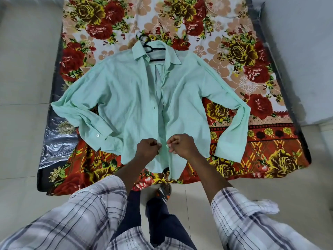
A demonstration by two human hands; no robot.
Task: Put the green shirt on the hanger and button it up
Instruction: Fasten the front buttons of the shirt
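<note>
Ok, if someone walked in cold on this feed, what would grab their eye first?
The pale green shirt, spread flat with sleeves out in the middle of a loud red-and-yellow flowered bedsheet. Next, the left hand and right hand pinching the shirt's two front edges together near the hem. A black hanger shows inside the open collar at the top.

hanger (153,49) — mostly under shirt (126,98) | hands (147,149) — perhaps pinching button, too small

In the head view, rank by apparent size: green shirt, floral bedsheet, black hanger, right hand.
1. floral bedsheet
2. green shirt
3. right hand and black hanger: not ranked, since the hanger is mostly hidden inside the shirt and lies farther from the camera.
</note>
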